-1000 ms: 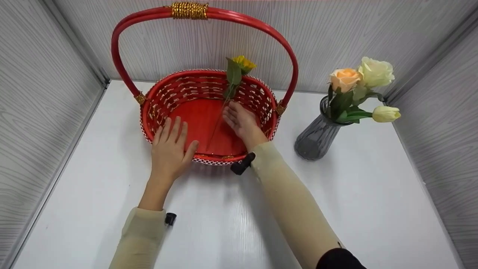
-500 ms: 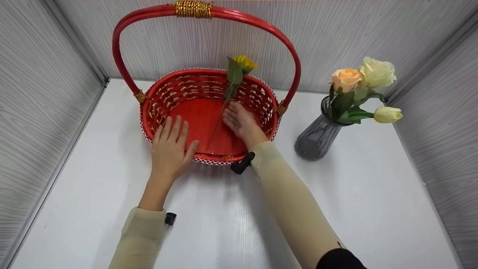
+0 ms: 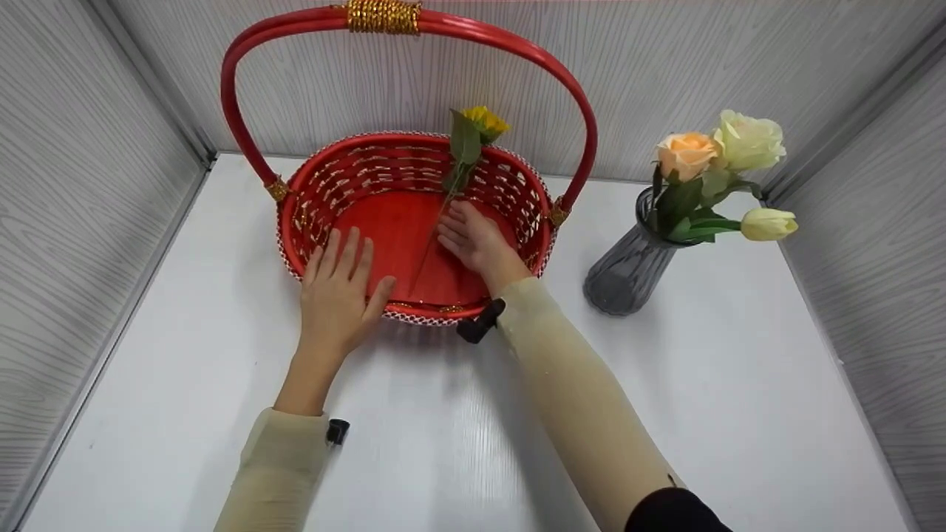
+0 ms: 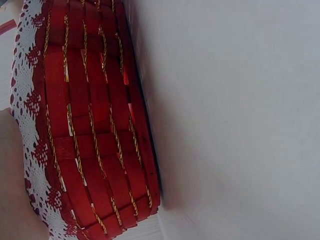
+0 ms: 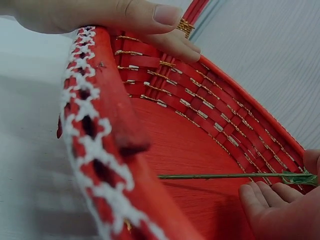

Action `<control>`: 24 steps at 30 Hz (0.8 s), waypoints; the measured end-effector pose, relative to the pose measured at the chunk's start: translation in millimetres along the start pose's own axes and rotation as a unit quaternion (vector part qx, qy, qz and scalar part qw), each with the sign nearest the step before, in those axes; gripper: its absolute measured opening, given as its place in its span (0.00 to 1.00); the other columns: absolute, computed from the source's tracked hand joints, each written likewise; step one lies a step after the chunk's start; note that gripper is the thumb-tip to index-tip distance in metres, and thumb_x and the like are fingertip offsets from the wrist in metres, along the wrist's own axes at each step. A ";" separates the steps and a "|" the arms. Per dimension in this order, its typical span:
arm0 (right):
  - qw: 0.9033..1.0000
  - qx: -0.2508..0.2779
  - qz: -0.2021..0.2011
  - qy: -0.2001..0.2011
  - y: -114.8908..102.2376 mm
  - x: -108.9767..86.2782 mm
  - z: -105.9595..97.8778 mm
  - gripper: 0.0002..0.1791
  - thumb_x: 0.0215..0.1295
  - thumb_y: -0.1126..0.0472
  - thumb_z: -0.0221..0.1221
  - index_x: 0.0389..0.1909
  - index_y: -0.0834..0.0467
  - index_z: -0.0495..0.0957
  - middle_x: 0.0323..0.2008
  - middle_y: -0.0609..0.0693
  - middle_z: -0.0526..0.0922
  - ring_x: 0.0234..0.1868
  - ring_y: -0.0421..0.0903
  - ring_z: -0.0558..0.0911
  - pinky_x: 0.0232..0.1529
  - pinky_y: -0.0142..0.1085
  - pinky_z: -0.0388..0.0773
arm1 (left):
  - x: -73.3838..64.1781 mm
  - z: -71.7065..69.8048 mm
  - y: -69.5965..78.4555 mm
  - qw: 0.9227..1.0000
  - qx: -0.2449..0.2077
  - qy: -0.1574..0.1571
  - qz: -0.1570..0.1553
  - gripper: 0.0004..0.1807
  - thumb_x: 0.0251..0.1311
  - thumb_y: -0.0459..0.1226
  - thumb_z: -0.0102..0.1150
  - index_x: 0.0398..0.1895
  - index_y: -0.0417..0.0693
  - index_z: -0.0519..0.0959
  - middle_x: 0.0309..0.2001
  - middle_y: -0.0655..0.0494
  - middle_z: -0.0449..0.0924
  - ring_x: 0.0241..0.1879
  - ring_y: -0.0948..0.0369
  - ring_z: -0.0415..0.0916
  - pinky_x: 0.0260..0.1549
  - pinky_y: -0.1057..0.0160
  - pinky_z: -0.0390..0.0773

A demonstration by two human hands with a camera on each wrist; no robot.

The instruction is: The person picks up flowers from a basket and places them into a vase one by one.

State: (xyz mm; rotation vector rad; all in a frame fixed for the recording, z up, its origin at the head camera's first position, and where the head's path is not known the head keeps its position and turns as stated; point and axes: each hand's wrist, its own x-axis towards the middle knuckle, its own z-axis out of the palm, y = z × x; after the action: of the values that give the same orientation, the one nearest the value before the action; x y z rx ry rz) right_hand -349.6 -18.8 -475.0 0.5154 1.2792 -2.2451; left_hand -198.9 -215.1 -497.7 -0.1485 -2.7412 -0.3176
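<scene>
A yellow sunflower point(image 3: 485, 123) with green leaves leans in a red woven basket point(image 3: 414, 309), its head above the far rim and its thin stem slanting toward the near rim. My right hand point(image 3: 477, 240) reaches over the near rim and holds the stem point(image 5: 220, 176) between thumb and fingers, just below the leaves; the exact contact is partly out of view. My left hand point(image 3: 334, 303) rests on the basket's near left rim with straight, spread fingers. In the right wrist view, the left thumb point(image 5: 150, 17) lies over the rim with its lace trim point(image 5: 95, 145).
A grey glass vase point(image 3: 624, 273) stands tilted in view to the basket's right, holding an orange rose point(image 3: 686, 155), a cream rose point(image 3: 748, 140) and a pale yellow tulip point(image 3: 768, 224). The tall red handle point(image 3: 584, 111) arches over the basket. Grey-grained panels point(image 3: 74, 222) enclose the white table point(image 3: 414, 443).
Both hands and the sunflower hold nearly the same position. The head view shifts only slightly.
</scene>
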 end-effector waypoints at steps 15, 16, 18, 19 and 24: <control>1.000 0.025 0.005 0.001 -0.5 -0.3 -1.4 0.21 0.74 0.59 0.55 0.64 0.60 0.73 0.62 0.59 0.79 0.63 0.52 0.78 0.63 0.44 0.76 | -0.6 0.1 -0.3 1.000 0.000 0.000 0.003 0.40 0.70 0.61 0.40 0.77 0.47 0.60 0.78 0.46 0.54 0.79 0.45 0.44 0.76 0.42 0.43; 1.000 0.026 0.007 0.000 -0.3 -0.4 -1.2 0.21 0.74 0.59 0.55 0.64 0.61 0.73 0.61 0.59 0.79 0.63 0.53 0.78 0.63 0.44 0.76 | -0.8 0.0 -0.4 1.000 0.001 -0.001 0.002 0.40 0.70 0.61 0.40 0.77 0.47 0.59 0.78 0.46 0.54 0.79 0.45 0.44 0.76 0.43 0.43; 1.000 0.027 0.008 0.001 0.1 -0.8 -0.9 0.20 0.74 0.60 0.55 0.64 0.61 0.73 0.61 0.59 0.79 0.63 0.53 0.79 0.63 0.44 0.76 | -1.4 -0.1 -0.7 1.000 0.002 -0.005 0.002 0.40 0.70 0.60 0.41 0.77 0.48 0.59 0.78 0.47 0.53 0.79 0.46 0.43 0.76 0.42 0.43; 1.000 0.028 0.009 0.001 0.4 -1.0 -1.0 0.20 0.74 0.60 0.55 0.64 0.61 0.73 0.61 0.59 0.80 0.63 0.53 0.79 0.63 0.44 0.76 | -1.6 -0.1 -0.8 1.000 0.002 -0.006 0.001 0.40 0.69 0.60 0.42 0.77 0.48 0.58 0.78 0.46 0.53 0.79 0.46 0.43 0.76 0.42 0.43; 0.999 0.035 0.010 0.002 1.5 -2.1 -2.4 0.20 0.74 0.61 0.55 0.64 0.61 0.73 0.59 0.58 0.80 0.63 0.52 0.79 0.62 0.43 0.76 | -1.9 -0.3 -0.7 1.000 0.005 -0.011 0.002 0.40 0.69 0.60 0.42 0.77 0.47 0.58 0.78 0.46 0.52 0.79 0.46 0.42 0.75 0.42 0.43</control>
State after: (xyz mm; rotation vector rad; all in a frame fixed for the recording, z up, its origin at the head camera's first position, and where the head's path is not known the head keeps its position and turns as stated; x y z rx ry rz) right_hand -346.9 -16.8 -476.0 0.5553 1.1954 -2.2807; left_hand -197.1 -216.0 -498.4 -0.1553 -2.7645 -0.3029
